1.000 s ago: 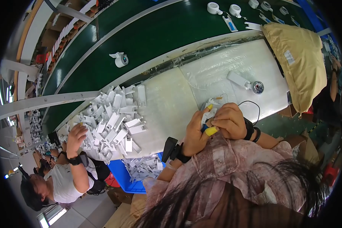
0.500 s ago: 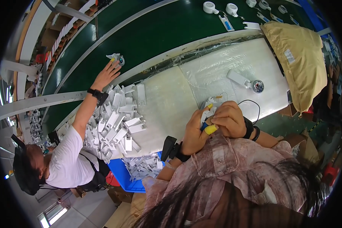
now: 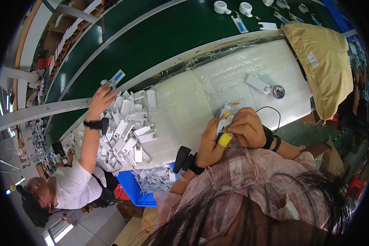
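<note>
White part (image 3: pixel 226 123) | left hand (image 3: pixel 210 142): fingers gripping it | right hand (image 3: pixel 250 128): fingers bent, grip unclear

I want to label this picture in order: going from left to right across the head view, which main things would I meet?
Co-worker's cap → pile of parts → left hand → right hand → tan bag

Head fisheye: we look down, close above our bare left hand (image 3: pixel 209 141) and right hand (image 3: pixel 249 128), across white plastic-covered worktable (image 3: pixel 180 106), toward flat dark-green belt (image 3: pixel 160 37).
</note>
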The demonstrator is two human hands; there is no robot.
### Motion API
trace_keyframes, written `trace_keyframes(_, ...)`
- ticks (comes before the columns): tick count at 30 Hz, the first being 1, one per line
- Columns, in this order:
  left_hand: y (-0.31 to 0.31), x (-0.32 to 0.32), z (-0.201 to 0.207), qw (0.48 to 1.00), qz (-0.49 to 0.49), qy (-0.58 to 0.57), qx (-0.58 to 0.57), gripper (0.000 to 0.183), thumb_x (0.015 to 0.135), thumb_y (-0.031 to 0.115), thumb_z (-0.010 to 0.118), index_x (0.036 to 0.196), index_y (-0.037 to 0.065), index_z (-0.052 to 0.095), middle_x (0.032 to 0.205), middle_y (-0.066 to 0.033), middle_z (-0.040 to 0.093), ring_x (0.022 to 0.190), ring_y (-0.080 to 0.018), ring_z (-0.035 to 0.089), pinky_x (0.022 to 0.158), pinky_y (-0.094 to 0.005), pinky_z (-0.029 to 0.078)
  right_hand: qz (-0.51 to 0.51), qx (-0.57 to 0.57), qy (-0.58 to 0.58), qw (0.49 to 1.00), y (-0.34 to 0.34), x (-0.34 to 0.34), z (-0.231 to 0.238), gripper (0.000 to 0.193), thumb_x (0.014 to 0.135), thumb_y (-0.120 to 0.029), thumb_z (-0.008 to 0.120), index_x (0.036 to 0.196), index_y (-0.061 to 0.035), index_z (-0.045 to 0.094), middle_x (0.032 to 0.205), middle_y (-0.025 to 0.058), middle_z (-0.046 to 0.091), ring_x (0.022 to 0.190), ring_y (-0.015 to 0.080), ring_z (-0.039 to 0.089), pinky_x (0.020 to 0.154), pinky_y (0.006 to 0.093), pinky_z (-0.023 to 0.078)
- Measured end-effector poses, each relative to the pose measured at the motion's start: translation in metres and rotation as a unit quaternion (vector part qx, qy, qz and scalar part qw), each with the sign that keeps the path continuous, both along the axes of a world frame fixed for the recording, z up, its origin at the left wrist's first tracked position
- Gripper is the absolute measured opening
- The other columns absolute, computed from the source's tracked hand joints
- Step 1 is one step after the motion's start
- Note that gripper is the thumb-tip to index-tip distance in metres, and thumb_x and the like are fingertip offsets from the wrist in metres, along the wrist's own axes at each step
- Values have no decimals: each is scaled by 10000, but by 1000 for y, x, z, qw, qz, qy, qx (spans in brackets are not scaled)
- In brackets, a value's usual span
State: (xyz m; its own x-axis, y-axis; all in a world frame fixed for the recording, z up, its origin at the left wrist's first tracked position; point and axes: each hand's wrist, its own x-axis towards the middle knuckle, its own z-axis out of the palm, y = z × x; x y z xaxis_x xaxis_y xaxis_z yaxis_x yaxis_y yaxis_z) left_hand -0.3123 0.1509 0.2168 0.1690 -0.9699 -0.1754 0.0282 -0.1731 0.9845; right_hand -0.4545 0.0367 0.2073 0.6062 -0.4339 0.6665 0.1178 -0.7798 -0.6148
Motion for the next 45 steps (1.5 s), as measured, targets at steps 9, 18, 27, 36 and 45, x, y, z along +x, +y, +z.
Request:
trace_keyframes(9,3,-1,-7,1000,12,-4,-4,394,924,86,560,1289,-44,485,1021,-175,558,892,-310,575,801,-342,464,-8,-6,2,1000,0,2,3,243,692,48,653,908,-61,635,817,31,601,711,200,596,792,369,465)
trace_keyframes(18,4,1,-11,997,47,-54,1,318,943,101,520,1227,-43,519,924,-156,563,782,-244,591,709,-329,480,-18,-2,5,1000,4,14,2,246,675,39,669,890,-76,635,808,35,591,711,210,589,771,370,472)
trace_keyframes(27,-29,28,-4,996,47,-82,1,180,987,134,469,1025,-9,571,733,-77,582,616,-134,580,562,-262,445,-31,0,58,998,-17,35,-7,225,715,2,697,914,-82,635,828,58,597,754,259,585,794,395,484)
trace_keyframes(36,-115,180,-82,991,130,20,-1,270,1000,163,428,1197,10,532,903,-100,676,654,-130,629,572,-253,536,-96,-2,259,961,-174,40,-36,171,793,-112,685,955,-77,644,885,118,635,793,324,617,720,428,484)
trace_keyframes(45,-183,327,-146,921,333,-202,-1,412,935,67,541,1324,-23,440,1168,-206,576,1098,-342,560,949,-435,441,-178,-287,322,884,-353,80,-115,301,796,-66,580,1079,-134,660,1136,73,591,1087,263,563,882,387,446)
